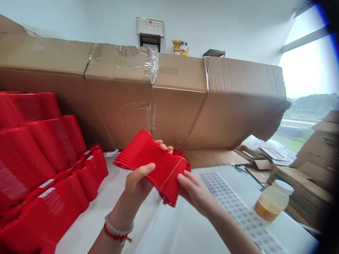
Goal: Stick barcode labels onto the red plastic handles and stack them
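Note:
I hold a stack of red ribbed paper pieces [152, 160] up above the white table [185, 229]. My left hand [137, 183] grips its near left side, thumb on top and fingers curled behind. My right hand [192, 190] pinches the stack's lower right edge. More red pieces show just behind the stack. A bracelet of white and red cord sits on my left wrist.
Piles of red ribbed stacks [39, 158] with white labels fill the left. A long cardboard box [172, 95] spans the back. A sheet of small printed labels [233, 204] and a yellow jar with a white lid [272, 201] lie to the right, beside cardboard boxes [312, 165].

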Motion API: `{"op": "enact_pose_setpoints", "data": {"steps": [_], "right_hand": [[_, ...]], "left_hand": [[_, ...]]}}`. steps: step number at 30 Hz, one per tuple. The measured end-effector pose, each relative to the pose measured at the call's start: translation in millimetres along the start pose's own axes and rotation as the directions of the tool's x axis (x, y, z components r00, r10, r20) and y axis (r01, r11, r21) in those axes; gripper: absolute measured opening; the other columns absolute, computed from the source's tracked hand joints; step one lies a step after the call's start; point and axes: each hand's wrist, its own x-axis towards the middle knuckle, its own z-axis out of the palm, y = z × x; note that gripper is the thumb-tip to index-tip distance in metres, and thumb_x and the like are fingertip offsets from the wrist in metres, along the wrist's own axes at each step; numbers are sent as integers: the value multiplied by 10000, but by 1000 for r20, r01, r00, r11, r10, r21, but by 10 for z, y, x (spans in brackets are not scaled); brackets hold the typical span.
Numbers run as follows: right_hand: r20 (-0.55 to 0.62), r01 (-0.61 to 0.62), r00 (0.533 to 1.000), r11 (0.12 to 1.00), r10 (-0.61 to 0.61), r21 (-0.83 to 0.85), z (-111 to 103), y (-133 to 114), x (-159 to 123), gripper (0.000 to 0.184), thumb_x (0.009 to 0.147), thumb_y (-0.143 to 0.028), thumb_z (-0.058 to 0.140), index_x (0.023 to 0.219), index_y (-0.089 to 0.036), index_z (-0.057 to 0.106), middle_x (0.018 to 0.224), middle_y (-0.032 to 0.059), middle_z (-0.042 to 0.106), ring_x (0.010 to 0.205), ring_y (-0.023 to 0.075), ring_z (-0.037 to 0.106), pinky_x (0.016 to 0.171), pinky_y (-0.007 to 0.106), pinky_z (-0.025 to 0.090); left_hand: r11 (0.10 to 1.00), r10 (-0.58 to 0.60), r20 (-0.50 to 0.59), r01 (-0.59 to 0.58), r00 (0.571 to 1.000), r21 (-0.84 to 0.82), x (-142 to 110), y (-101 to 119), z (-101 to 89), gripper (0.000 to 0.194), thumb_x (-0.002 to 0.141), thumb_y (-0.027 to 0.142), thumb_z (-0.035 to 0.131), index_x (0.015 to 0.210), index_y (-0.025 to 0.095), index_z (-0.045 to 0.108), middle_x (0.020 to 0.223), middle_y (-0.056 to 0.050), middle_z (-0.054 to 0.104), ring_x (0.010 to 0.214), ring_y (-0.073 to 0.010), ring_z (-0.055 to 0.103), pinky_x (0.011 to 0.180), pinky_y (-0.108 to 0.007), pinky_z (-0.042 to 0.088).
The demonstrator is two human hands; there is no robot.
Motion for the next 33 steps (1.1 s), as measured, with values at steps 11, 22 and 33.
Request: {"op": "enact_pose_setpoints", "data": {"steps": [11,22,33], "right_hand": [[285,328,928,890,-240,-318,433,-272,310,169,935,-344,743,934,-243,607,1173,58,560,1104,209,565,976,373,524],[257,658,749,731,-611,-181,438,-430,61,430,1009,-358,555,678,-231,311,583,-62,219,513,130,274,495,286,306],[365,599,733,290,-574,-747,573,-112,371,301,956,-140,581,713,-224,424,639,-38,437,594,122,418,544,269,328]], "left_hand": [[909,-54,0,49,999,-414,-133,710,-88,292,729,262,564,990,150,634,721,4,488,607,-135,558,712,-320,600],[840,-75,-69,26,995,-543,-97,761,-138,234,743,185,550,976,158,550,696,29,509,542,-87,544,590,-234,553],[804,5,-269,-163,963,-571,-70,530,-140,72,827,145,455,815,210,485,719,11,567,753,-131,684,832,-265,596]]}}
